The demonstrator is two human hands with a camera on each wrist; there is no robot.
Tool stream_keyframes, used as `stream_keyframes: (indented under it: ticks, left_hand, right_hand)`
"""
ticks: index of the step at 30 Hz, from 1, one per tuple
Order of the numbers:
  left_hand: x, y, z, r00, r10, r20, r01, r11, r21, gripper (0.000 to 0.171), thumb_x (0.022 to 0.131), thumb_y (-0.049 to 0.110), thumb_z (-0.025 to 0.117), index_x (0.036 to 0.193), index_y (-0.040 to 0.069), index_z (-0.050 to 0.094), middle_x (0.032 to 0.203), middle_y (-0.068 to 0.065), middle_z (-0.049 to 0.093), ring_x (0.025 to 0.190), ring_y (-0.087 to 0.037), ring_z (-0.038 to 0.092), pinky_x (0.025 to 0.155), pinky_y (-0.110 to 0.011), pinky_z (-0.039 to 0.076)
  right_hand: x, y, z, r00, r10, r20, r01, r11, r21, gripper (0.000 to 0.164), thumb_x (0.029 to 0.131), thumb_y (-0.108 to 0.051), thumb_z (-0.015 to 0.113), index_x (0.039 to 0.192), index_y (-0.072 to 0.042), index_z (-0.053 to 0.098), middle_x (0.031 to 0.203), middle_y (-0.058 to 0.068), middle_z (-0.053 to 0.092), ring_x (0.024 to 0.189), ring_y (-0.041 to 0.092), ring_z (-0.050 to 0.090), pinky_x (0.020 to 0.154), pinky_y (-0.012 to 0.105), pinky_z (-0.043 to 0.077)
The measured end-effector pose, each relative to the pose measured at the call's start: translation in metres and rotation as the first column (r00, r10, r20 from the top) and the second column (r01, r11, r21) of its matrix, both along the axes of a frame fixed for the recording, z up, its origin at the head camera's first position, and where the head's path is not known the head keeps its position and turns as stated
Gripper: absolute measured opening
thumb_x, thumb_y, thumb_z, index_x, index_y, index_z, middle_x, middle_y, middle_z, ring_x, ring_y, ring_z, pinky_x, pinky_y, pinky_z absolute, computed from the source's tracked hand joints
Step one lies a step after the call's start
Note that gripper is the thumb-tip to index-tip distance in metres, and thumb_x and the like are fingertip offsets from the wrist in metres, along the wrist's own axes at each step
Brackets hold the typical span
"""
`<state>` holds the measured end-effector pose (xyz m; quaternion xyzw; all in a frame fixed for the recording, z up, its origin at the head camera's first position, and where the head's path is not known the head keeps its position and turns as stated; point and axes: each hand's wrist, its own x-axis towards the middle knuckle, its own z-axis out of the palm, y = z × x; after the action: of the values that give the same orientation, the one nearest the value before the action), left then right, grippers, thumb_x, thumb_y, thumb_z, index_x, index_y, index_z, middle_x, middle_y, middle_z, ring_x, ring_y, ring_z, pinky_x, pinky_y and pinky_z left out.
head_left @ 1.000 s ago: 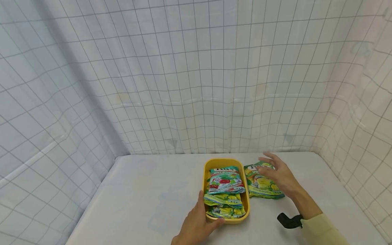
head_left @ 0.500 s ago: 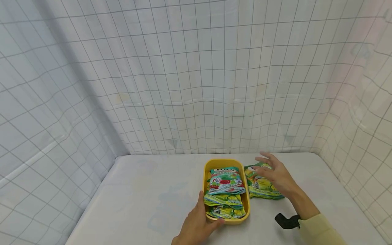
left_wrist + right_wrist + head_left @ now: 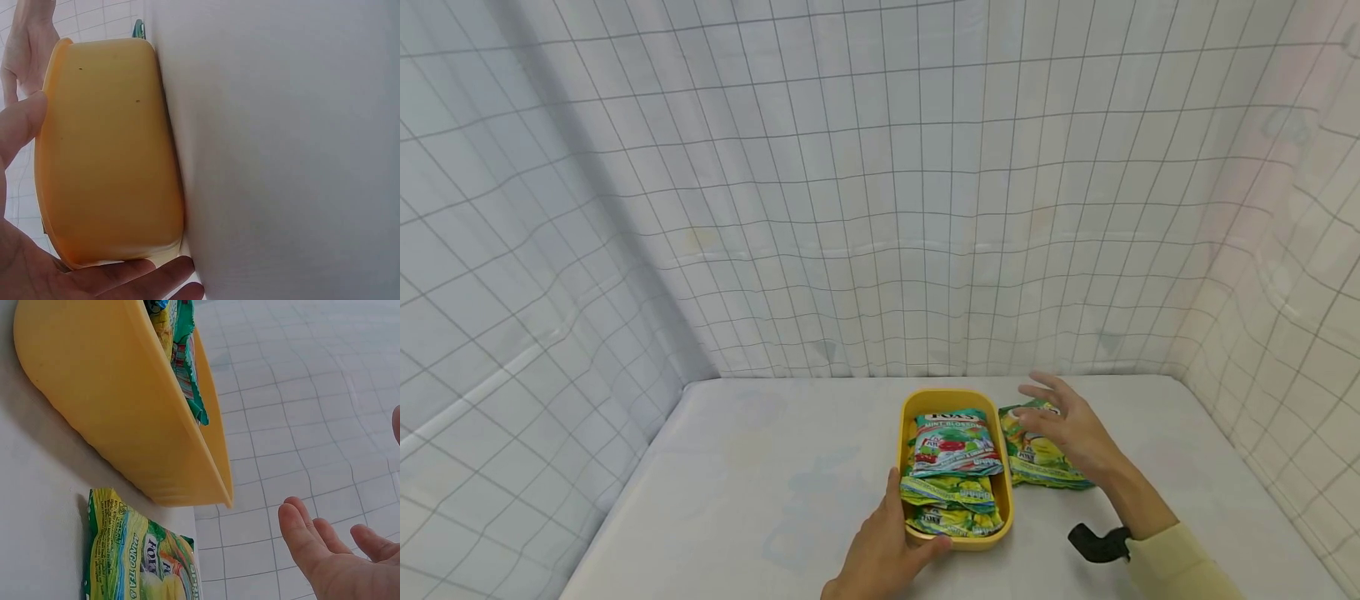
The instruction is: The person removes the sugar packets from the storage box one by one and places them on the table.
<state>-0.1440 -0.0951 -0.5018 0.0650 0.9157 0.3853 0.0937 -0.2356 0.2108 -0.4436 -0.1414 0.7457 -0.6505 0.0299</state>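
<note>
A yellow plastic tub [image 3: 1009, 500] stands on the white table. On top inside it lies a teal Fox's mint blossom candy bag [image 3: 957, 446], with green-yellow candy bags [image 3: 953, 522] beneath and in front. My left hand [image 3: 880, 546] holds the tub's near left corner, thumb at the near rim and fingers along the left side. To the right of the tub lies another green-yellow Fox's candy bag [image 3: 1037, 468], partly hidden by my right hand [image 3: 1078, 433]. That hand hovers above the bag, fingers spread and holding nothing; the right wrist view shows it apart from both bag and tub.
A white sheet covers the table [image 3: 775, 492]. White grid-patterned curtains [image 3: 865, 208] hang behind it and on both sides. A black curved piece [image 3: 1097, 546] sticks out from the right wrist near the sleeve [image 3: 1176, 562].
My right hand has drifted slightly left above the loose candy bag. The left hand, the tub and the bags have kept their places.
</note>
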Motion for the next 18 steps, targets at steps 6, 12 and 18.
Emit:
stream_keyframes:
  ticks: [6,12,18]
  left_hand:
    - [0.001,0.001,0.001,1.0,-0.002,-0.007,0.002,1.0,-0.008,0.13,0.078,0.074,0.071,0.162,-0.002,0.007,0.155,-0.026,0.039,0.132,-0.044,0.05,0.101,-0.061,0.044]
    - [0.002,0.002,0.002,1.0,0.005,-0.011,-0.006,1.0,-0.024,0.13,0.078,0.075,0.071,0.161,-0.002,0.008,0.154,-0.026,0.041,0.13,-0.044,0.052,0.099,-0.061,0.046]
    - [0.002,0.002,0.001,1.0,0.01,-0.013,-0.01,0.999,-0.033,0.131,0.077,0.075,0.071,0.161,-0.002,0.008,0.153,-0.026,0.042,0.129,-0.044,0.053,0.099,-0.06,0.046]
  right_hand:
    - [0.0,-0.005,0.001,1.0,0.004,0.007,-0.004,1.0,-0.006,0.084,0.099,-0.014,0.07,0.162,-0.007,0.016,0.158,0.026,0.032,0.133,0.051,0.046,0.093,0.027,0.052]
    - [0.002,-0.009,0.003,1.0,0.005,0.015,-0.005,1.0,-0.007,0.082,0.099,-0.014,0.07,0.162,-0.007,0.018,0.158,0.025,0.034,0.133,0.049,0.047,0.092,0.028,0.053]
    - [0.001,-0.011,0.003,1.0,0.009,0.002,-0.009,1.0,0.003,0.084,0.097,-0.018,0.073,0.162,-0.008,0.02,0.158,0.025,0.034,0.134,0.05,0.046,0.093,0.033,0.053]
